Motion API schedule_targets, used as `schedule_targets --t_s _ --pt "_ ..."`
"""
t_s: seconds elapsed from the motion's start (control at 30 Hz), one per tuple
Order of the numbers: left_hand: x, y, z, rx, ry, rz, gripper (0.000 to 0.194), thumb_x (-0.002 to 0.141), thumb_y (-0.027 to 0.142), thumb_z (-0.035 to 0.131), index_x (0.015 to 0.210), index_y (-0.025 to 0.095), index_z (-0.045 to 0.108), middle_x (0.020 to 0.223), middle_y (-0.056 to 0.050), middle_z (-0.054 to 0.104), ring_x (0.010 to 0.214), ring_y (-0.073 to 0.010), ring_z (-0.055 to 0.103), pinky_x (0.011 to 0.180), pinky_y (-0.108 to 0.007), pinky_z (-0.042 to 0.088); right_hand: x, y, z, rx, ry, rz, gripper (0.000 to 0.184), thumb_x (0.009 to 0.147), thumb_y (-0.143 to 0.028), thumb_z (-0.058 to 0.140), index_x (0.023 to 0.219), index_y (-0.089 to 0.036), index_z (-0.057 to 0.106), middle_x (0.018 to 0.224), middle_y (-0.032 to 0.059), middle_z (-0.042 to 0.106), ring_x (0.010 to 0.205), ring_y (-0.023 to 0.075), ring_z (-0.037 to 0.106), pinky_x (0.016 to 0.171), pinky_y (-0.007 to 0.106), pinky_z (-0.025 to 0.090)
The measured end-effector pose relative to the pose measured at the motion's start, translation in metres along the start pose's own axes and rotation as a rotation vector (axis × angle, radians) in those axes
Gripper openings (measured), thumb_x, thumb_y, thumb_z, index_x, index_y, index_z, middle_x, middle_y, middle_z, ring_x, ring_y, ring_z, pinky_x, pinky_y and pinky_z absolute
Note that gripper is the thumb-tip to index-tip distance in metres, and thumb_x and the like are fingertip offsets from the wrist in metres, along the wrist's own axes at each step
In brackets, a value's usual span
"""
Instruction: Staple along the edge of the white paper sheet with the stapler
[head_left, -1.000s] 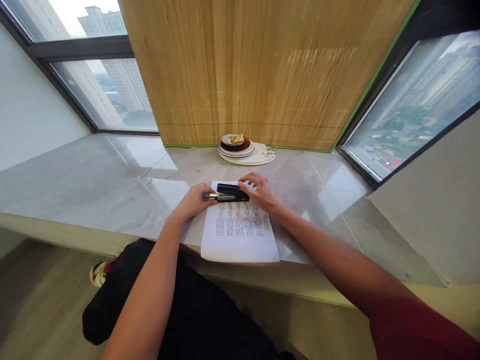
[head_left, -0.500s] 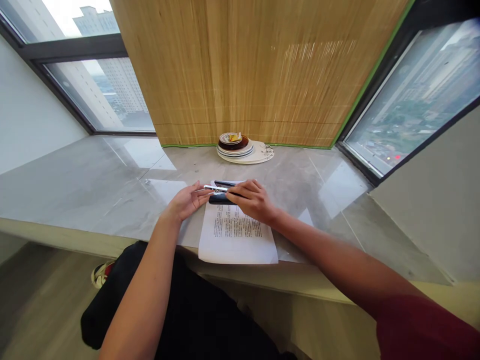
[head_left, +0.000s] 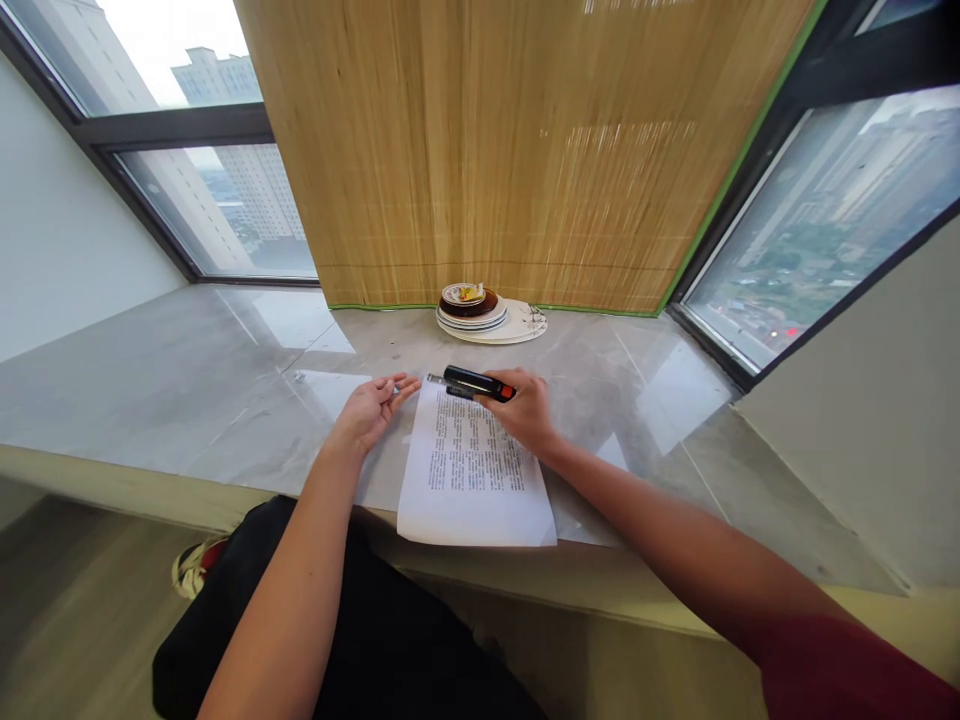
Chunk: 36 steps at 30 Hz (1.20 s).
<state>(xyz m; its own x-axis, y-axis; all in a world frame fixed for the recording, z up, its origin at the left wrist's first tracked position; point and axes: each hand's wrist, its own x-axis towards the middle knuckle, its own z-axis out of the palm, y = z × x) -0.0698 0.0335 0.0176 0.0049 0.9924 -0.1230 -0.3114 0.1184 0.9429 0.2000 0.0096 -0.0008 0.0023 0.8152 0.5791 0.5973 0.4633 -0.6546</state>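
Black oblong stapler with a red patch (head_left: 480, 383): over the upper part of the white rectangular printed paper (head_left: 476, 515); contact between them cannot be told.
Silver narrow metal piece (head_left: 435, 379): juts from the stapler's left end.
Right hand (head_left: 526, 408): grip closed about the stapler's right end, beside the red patch.
Left hand (head_left: 373, 405): grip slack, fingers extended near the metal piece.
Stapler handling: probably light, stiff and smooth, the casing a little slippery; best held by the body's sides, clear of the metal.
Paper handling: likely limp, easily creased; front edge overhangs the grey polished stone ledge (head_left: 150, 375).
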Motion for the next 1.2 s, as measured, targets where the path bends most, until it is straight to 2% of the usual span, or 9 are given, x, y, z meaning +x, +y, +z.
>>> schedule_targets --t_s 0.13,0.3,0.43,0.63,0.7,0.8,0.9,1.03,1.2 --pt "-0.005 0.003 0.007 0.047 -0.053 0.092 0.015 0.099 0.013 0.064 0.113 0.011 0.069 0.113 -0.016 0.079 0.09 -0.015 0.08 0.083 -0.022 0.067 -0.001 0.007 0.003 0.044 -0.126 0.011 0.018 0.081 -0.028 0.088 0.098 -0.024 0.085 0.09 0.0039 0.084 0.08 0.0273 0.076 0.078 0.04 0.06" --pt "-0.021 0.0 0.026 0.185 -0.252 0.152 0.045 0.082 0.035 0.091 0.116 0.014 0.07 0.088 -0.008 0.082 0.046 -0.0076 0.059 0.046 -0.019 0.051 -0.004 -0.011 0.001 0.036 -0.073 -0.198 0.059 0.079 -0.034 0.094 0.133 -0.024 0.074 0.134 0.0124 0.075 0.125 0.0368 0.065 0.108 0.054 0.052" --pt "-0.031 -0.006 0.039 0.29 -0.371 0.213 0.05 0.077 0.045 0.094 0.111 0.016 0.071 0.068 -0.001 0.075 0.041 -0.0053 0.048 0.044 -0.018 0.04 -0.008 -0.025 -0.002 0.156 -0.073 -0.637 0.035 0.097 -0.032 0.079 0.13 -0.026 0.071 0.123 0.0096 0.079 0.113 0.0266 0.072 0.1 0.045 0.057" --pt "-0.037 -0.014 0.047 0.451 -0.397 0.303 0.057 0.078 0.063 0.088 0.104 0.017 0.067 0.058 0.0 0.07 0.044 -0.0129 0.058 0.047 -0.024 0.047 -0.009 -0.023 0.0 0.142 -0.008 -0.73 0.014 0.103 -0.02 0.069 0.113 -0.027 0.076 0.105 0.004 0.084 0.092 0.0213 0.075 0.087 0.039 0.058" --pt "-0.031 -0.014 0.046 0.521 -0.325 0.363 0.061 0.084 0.07 0.078 0.112 0.017 0.065 0.066 -0.004 0.074 0.047 -0.0161 0.063 0.047 -0.026 0.049 -0.002 -0.013 -0.003 0.09 0.008 -0.64 0.011 0.102 -0.024 0.07 0.107 -0.028 0.079 0.105 0.0032 0.084 0.091 0.0215 0.075 0.089 0.04 0.057" --pt "-0.006 -0.006 0.04 0.647 -0.096 0.494 0.055 0.103 0.068 0.05 0.126 0.018 0.057 0.082 -0.008 0.078 0.056 -0.017 0.069 0.053 -0.027 0.053 0.018 0.015 -0.016 -0.075 0.064 -0.247 0.012 0.099 -0.03 0.071 0.093 -0.027 0.082 0.103 0.0032 0.084 0.095 0.0237 0.075 0.096 0.041 0.054" --pt "0.036 0.006 0.026 0.848 0.09 0.57 0.04 0.105 0.049 0.05 0.127 0.017 0.06 0.099 -0.015 0.079 0.086 -0.0249 0.077 0.081 -0.039 0.062 0.038 0.058 -0.038 -0.198 0.112 0.007 0.012 0.091 -0.028 0.073 0.085 -0.022 0.082 0.086 0.0073 0.082 0.082 0.0271 0.072 0.093 0.045 0.052" --pt "0.081 0.011 0.001 1.141 0.072 0.515 0.042 0.097 0.035 0.061 0.134 0.017 0.067 0.159 -0.023 0.055 0.153 -0.0426 0.045 0.121 -0.064 0.04 0.05 0.106 -0.058 -0.316 0.056 0.219 0.01 0.081 -0.025 0.076 0.072 -0.02 0.079 0.07 0.0062 0.077 0.067 0.0249 0.067 0.093 0.046 0.05" --pt "0.098 -0.005 -0.022 1.4 -0.066 0.406 0.049 0.105 0.034 0.052 0.152 0.024 0.058 0.17 -0.017 0.044 0.162 -0.0419 0.032 0.125 -0.077 0.023 0.049 0.124 -0.051 -0.394 -0.008 0.301 0.007 0.079 -0.025 0.076 0.08 -0.02 0.081 0.086 0.0089 0.08 0.089 0.0279 0.071 0.097 0.041 0.049"
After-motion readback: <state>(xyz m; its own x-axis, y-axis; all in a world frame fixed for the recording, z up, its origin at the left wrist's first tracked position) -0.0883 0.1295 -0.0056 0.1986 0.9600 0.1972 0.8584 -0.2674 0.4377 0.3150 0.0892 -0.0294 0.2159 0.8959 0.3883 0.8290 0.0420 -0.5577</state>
